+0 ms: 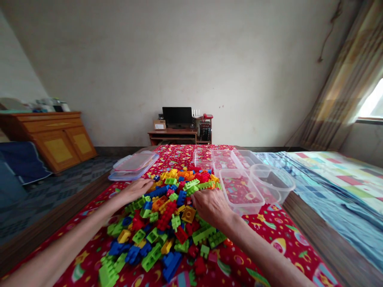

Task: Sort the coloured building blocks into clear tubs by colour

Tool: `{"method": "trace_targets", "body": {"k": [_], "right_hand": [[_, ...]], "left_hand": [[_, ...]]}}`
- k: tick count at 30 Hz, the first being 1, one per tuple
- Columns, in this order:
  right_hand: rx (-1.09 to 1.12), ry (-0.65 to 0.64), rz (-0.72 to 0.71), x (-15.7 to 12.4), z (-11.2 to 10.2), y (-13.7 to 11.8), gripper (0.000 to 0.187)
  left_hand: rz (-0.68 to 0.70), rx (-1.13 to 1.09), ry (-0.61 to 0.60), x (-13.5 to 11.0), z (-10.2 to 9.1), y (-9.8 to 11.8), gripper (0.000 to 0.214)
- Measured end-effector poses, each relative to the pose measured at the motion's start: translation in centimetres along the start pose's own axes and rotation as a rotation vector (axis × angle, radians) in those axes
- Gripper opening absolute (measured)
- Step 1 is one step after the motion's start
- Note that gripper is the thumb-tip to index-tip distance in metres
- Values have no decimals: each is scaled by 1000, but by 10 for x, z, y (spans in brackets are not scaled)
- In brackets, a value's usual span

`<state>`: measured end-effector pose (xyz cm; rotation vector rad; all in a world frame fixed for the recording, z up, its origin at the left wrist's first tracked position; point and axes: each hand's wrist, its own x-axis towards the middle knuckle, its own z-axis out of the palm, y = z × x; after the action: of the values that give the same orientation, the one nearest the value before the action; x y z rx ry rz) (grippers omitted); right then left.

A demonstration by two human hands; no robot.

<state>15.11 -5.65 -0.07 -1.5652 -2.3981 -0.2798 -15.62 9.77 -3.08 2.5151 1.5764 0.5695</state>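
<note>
Fingers of right hand [211, 205] partly hidden among bricks [167, 223], cabinet-top clutter [49, 104] too blurred to identify

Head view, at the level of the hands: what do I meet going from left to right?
Going right: left hand → right hand → rectangular clear tub → round clear tub → patterned bedsheet.

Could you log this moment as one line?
left hand: on brick pile | right hand: on brick pile | clear tubs: empty, right | lids: stacked, left

Two hands [136, 190], one heap of bricks [167, 215], five clear tubs [239, 200], one stack of lids [134, 165]
</note>
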Motion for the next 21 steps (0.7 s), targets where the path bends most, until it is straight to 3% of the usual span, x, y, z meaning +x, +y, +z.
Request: {"method": "trace_targets", "body": {"k": [5, 11, 16, 21], "right_hand": [[10, 7, 7, 1, 3, 0, 29], [6, 39, 18, 0, 6, 0, 32], [67, 158, 31, -1, -3, 7, 34], [196, 236, 50, -3, -21, 12, 37]], "left_hand": [[-29, -26, -5, -7, -13, 28, 65], [72, -163, -42, -19, -26, 79, 58], [204, -162, 90, -32, -41, 111, 51], [253, -153, 186, -50, -52, 122, 51]]}}
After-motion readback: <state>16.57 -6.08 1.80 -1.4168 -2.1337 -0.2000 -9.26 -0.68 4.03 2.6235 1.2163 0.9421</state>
